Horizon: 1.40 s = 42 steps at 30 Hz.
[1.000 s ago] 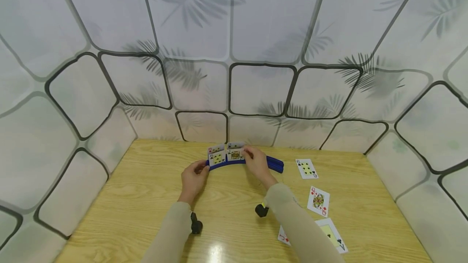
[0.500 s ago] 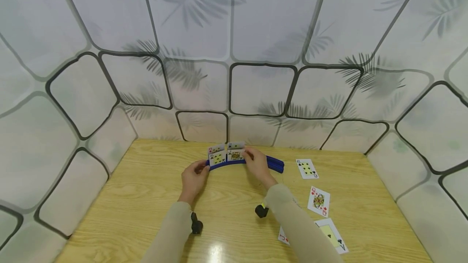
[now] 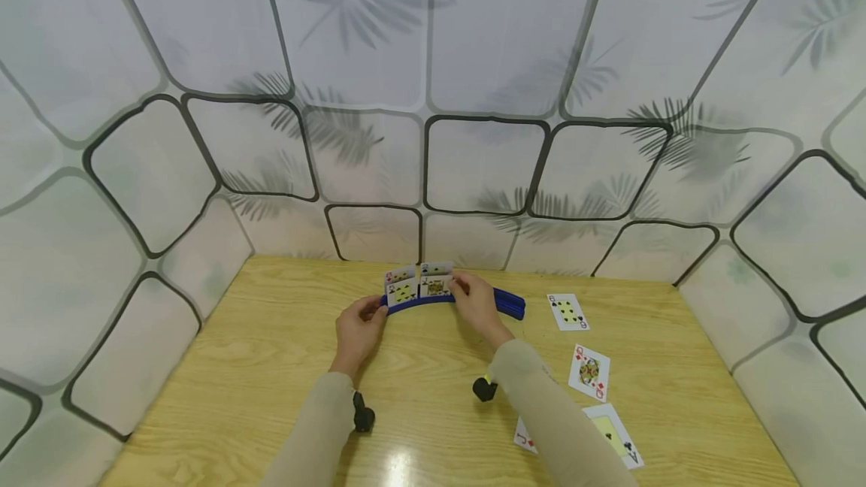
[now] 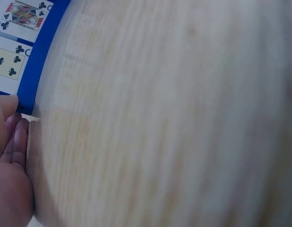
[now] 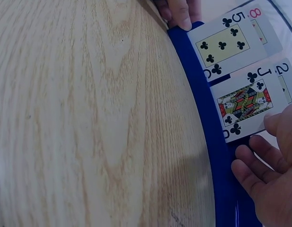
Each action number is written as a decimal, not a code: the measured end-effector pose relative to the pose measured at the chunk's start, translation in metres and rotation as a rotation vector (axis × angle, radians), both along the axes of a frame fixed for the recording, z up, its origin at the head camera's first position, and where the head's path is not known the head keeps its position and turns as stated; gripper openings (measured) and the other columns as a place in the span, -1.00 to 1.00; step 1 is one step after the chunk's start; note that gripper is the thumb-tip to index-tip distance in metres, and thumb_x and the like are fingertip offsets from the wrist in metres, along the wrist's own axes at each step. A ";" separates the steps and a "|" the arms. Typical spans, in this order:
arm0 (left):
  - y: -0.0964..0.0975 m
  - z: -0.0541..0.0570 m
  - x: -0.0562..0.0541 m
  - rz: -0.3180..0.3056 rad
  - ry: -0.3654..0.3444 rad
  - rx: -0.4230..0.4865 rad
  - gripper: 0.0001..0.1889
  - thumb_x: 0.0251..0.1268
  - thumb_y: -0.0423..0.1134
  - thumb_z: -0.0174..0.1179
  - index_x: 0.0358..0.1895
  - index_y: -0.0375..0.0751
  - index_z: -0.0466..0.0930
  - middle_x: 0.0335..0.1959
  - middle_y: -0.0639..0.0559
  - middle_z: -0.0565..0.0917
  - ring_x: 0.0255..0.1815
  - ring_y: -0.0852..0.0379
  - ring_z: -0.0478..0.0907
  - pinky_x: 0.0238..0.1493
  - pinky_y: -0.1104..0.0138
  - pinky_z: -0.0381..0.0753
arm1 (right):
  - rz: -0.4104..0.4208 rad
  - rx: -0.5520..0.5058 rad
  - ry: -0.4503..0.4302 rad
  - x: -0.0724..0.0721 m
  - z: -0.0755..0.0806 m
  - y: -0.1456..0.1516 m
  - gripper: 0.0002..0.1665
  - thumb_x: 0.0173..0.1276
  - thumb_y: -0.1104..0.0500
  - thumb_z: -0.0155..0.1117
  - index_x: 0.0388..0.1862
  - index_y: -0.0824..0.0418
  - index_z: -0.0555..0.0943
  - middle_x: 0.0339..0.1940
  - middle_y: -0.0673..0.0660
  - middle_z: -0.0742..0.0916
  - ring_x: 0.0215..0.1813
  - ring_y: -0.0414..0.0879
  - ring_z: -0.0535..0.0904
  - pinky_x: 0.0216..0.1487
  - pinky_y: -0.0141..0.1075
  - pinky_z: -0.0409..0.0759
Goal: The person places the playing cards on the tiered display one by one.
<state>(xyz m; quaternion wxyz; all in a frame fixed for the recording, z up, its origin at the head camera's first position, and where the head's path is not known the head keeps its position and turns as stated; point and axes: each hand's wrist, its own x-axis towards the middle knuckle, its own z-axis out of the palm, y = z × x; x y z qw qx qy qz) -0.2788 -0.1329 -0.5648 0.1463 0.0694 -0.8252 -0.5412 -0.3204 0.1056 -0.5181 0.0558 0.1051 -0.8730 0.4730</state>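
Presently, the jack (image 3: 435, 287) lies immediately left of the right hand (image 3: 476, 305), which is the nearer of the two hands to it. The card stands upright in the front slot of the rack (image 3: 510, 304), in front of the two (image 3: 436, 269), right of the five (image 3: 403, 292), with a narrow gap between the two front cards. The rack's long axis runs left to right near the far side of the table (image 3: 284, 352), as a shallow arc with its hollow facing near; its right section carries no card and extends past the right hand. The right thumb bears on the jack's face at its right edge; contact behind the card is hidden, but the grip reads as a pinch. The other visible fingers curve loosely over the rack. The left hand (image 3: 358, 329) grips the rack's left end, thumb on the front, fingers partly hidden. The right forearm enters from near right and slants far and left; the left forearm enters from near left and slants far and right.
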 end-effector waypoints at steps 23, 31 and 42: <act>0.001 0.002 0.002 -0.008 -0.002 0.008 -0.72 0.44 -0.35 0.34 0.15 -0.31 0.75 0.00 -0.24 0.80 -0.01 -0.10 0.73 0.05 0.21 0.70 | -0.097 0.013 -0.010 0.009 0.014 0.054 -0.63 0.61 0.14 0.26 0.29 0.25 0.66 -0.01 0.25 0.79 -0.01 0.10 0.70 0.03 -0.03 0.71; -0.001 0.001 0.002 -0.003 0.003 -0.011 -0.72 0.44 -0.35 0.34 0.15 -0.31 0.75 -0.01 -0.23 0.80 -0.02 -0.09 0.73 0.05 0.18 0.71 | -0.165 0.025 0.012 0.005 0.015 0.096 -0.59 0.62 0.11 0.25 0.32 0.26 0.63 0.05 0.31 0.77 0.10 0.19 0.70 0.15 0.09 0.69; 0.000 0.002 0.003 -0.013 -0.001 0.001 -0.72 0.45 -0.35 0.33 0.16 -0.31 0.74 -0.01 -0.23 0.80 -0.02 -0.09 0.73 0.05 0.19 0.70 | -0.235 0.092 -0.022 0.010 0.014 0.156 -0.47 0.65 0.04 0.21 0.42 0.33 0.53 0.12 0.40 0.74 0.21 0.29 0.66 0.11 0.03 0.69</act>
